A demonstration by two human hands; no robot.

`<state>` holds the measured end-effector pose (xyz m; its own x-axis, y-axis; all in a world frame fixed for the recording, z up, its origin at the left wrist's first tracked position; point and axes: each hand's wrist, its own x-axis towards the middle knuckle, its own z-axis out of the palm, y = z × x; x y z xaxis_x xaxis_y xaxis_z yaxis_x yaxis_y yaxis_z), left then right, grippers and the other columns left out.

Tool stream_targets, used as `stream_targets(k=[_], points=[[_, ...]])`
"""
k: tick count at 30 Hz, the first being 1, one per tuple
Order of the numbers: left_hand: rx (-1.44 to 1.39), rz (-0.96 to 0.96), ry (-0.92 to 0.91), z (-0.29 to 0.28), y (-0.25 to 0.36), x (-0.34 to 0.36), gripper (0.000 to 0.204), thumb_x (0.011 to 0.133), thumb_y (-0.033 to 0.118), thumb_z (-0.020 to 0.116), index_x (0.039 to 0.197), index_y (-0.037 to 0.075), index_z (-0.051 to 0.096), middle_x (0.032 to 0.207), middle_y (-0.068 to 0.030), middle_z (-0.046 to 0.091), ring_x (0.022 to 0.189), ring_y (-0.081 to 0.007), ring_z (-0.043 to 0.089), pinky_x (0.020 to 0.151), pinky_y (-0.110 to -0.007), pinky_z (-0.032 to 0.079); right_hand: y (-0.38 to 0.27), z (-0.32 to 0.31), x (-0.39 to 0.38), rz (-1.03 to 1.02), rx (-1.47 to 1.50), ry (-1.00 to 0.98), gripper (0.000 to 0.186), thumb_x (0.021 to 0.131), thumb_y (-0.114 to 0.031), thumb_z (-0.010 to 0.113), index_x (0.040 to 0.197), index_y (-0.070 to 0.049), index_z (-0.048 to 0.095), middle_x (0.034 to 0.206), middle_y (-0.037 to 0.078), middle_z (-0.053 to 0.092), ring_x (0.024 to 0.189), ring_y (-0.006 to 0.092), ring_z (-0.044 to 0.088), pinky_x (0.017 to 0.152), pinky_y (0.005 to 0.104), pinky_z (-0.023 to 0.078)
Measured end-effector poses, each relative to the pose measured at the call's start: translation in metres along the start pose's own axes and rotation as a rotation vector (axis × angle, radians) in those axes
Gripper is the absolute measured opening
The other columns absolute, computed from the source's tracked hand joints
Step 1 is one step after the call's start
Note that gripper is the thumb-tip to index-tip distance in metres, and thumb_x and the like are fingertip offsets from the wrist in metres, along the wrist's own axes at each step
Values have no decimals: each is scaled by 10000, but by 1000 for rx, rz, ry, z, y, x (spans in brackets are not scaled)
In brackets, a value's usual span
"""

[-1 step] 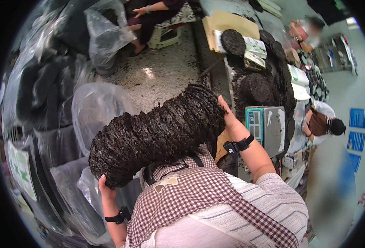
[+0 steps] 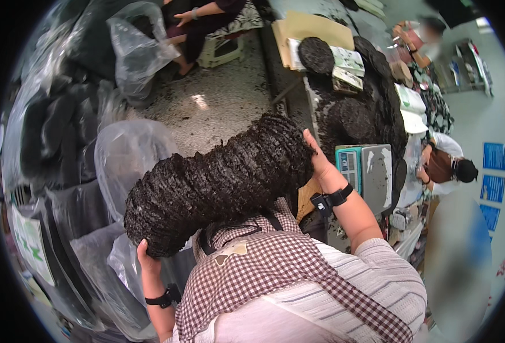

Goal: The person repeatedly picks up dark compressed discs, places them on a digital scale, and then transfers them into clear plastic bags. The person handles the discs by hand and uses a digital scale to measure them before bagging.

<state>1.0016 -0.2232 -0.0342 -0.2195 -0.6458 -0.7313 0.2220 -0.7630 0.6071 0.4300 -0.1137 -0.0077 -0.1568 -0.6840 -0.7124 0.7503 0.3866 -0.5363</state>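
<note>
A long, bowed stack of rough black discs, like dried seaweed cakes pressed together, lies sideways in front of my checked apron. At its lower left end my left hand presses against the discs, with the thumb showing and the other fingers hidden. My right hand grips the upper right end, palm against the last disc and thumb pointing up. Between them the two hands hold the stack off any surface. A black band circles each wrist.
On the right, a teal-edged scale stands on a table beside piles of black discs. Clear plastic bags of dark goods crowd the left. One person sits on a stool ahead; two others work beyond the table.
The surroundings have shifted slightly left in view. My hands keep the same hold on the stack, which has barely moved.
</note>
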Motion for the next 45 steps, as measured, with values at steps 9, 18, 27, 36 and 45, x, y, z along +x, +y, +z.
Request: stream_targets(k=[9,18,27,36,45], points=[[25,-102,-189,-13,-30,134,715,866,398,649,1461,13,556,1438,-136,645,1308,-326,617,1135,-463,474,23,5,-41,-261,-69,113,725,1094,-598,431,1537,-27,490,1457,132,615,1286,246,626,1097,408,514],[-66,-370,-511,48,-59,271,766,784,430,601,1424,11,596,1372,-165,686,1259,-370,644,1120,-513,493,25,107,-157,-649,-576,292,714,1137,-498,288,1649,0,282,1665,149,377,1523,275,388,1265,425,288],[-65,-711,-719,276,-152,339,683,1016,562,468,1396,20,637,1399,-180,663,1278,-394,616,1154,-587,452,-13,189,-234,-708,-1462,848,803,909,-463,551,1554,9,477,1675,237,371,1457,394,375,1252,513,195],[139,-937,-866,409,-276,384,615,1020,530,548,1405,57,621,1372,-139,681,1226,-345,662,1058,-600,522,-55,176,-133,-610,-2062,1026,766,913,-659,561,1366,-57,693,1560,207,541,1287,413,492,1118,498,333],[1939,351,-1211,458,-210,449,431,1030,346,529,1321,51,648,1267,-106,716,1071,-272,710,831,-390,593,-85,138,-141,-710,-1856,1067,757,926,-650,548,1385,-62,679,1536,189,573,1269,396,506,1111,483,344]])
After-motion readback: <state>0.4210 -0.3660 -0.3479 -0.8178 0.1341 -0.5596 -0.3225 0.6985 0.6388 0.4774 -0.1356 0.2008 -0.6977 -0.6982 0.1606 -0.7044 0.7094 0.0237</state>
